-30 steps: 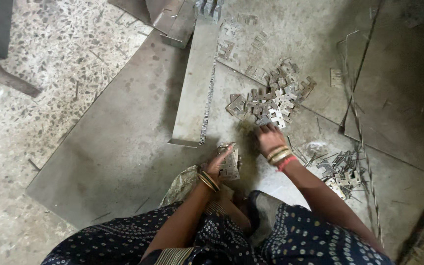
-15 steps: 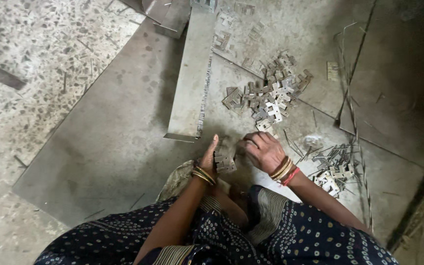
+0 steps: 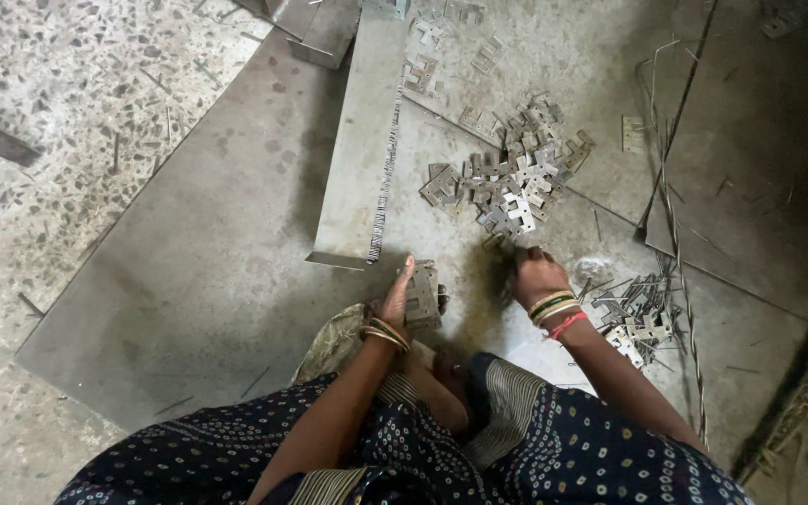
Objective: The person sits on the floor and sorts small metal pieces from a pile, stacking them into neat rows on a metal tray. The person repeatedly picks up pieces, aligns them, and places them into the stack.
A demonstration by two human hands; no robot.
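Note:
My left hand (image 3: 402,297) grips a small stack of flat notched metal pieces (image 3: 422,294), held upright above the grey metal sheet (image 3: 208,271). My right hand (image 3: 534,272) reaches down with fingers bent at the near edge of a heap of the same small metal pieces (image 3: 514,178); whether it holds one I cannot tell. Bangles circle both wrists. My knees in dark dotted cloth fill the bottom of the view.
A long folded metal strip (image 3: 363,140) with a toothed edge lies on the sheet, left of the heap. A second small pile of pieces (image 3: 640,316) and thin wire offcuts (image 3: 670,187) lie at the right. Speckled stone floor (image 3: 58,122) surrounds the sheet.
My right hand drew back toward me, then reached forward again to the near edge of the heap. My left hand kept its stack and stayed in place.

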